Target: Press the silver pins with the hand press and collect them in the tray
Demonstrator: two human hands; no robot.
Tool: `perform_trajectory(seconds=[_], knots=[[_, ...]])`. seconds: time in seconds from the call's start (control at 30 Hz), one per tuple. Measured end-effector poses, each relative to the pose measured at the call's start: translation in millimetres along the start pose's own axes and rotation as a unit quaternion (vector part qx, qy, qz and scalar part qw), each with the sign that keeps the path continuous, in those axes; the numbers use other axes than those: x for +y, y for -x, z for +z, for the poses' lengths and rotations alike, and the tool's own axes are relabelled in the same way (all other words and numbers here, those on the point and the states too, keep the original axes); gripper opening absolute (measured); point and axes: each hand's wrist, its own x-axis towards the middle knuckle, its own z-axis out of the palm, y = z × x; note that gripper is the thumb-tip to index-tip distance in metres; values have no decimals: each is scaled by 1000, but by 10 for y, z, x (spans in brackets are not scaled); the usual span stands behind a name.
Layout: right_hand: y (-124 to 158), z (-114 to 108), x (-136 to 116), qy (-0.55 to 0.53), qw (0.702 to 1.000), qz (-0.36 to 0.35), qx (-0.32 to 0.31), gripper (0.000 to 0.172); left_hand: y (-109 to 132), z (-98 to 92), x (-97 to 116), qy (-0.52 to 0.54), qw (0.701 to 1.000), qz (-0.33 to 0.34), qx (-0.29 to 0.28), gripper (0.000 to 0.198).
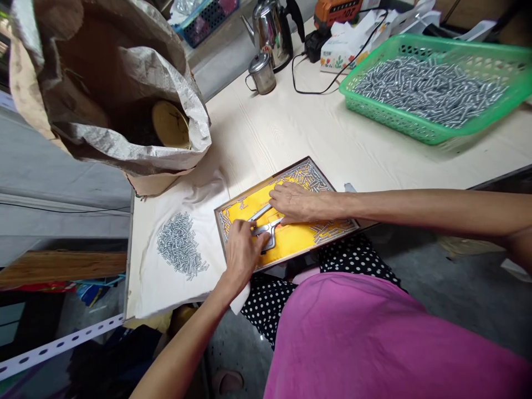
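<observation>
In the head view, my left hand (pixel 241 249) is closed on a silver metal tool (pixel 268 231) with a flat bar and an angled frame; its exact kind is unclear. Under both hands lies a shallow framed tray (pixel 245 195) with a yellow bottom, tilted at the table's front edge. My right hand (pixel 293 202) reaches in palm down, fingers bent together beside the tool's far end; what they pinch is hidden. Small metal pins (pixel 310 176) lie along the tray's right, far and left parts. To the left, a heap of similar pins (pixel 180 244) rests on a white cloth (pixel 153 288).
A green basket (pixel 386 116) of metal pins stands at the back right. An open woven sack (pixel 166 177) is at the left. Behind are a steel kettle (pixel 272 30), a metal cup (pixel 262 75), a tissue pack (pixel 341 50) and a black cable (pixel 310 92).
</observation>
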Motion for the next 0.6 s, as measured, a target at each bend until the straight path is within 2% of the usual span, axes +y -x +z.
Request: perform_trajectory(seconds=[0.1,0.2,0.27,0.33,0.5,0.6], knots=[[25,-100,-99,-9,1000,1,-29,29,-153,115,92,-75,990,116,-41,54],[39,-140,-120,-18,999,16,-21,35,-306,185,117,-121,977,141,-104,60],[41,-145,-97,-21,999,32,-16,44,-358,186,123,-141,973,142,-119,60],[44,-137,-83,-23,999,38,-19,44,-362,167,141,-152,970,144,-122,56],[103,-32,-186,-37,998,40,-26,13,-268,144,219,-148,970,140,-133,23],[154,44,-257,-48,997,39,-37,21,-223,159,243,-131,972,138,-138,13]])
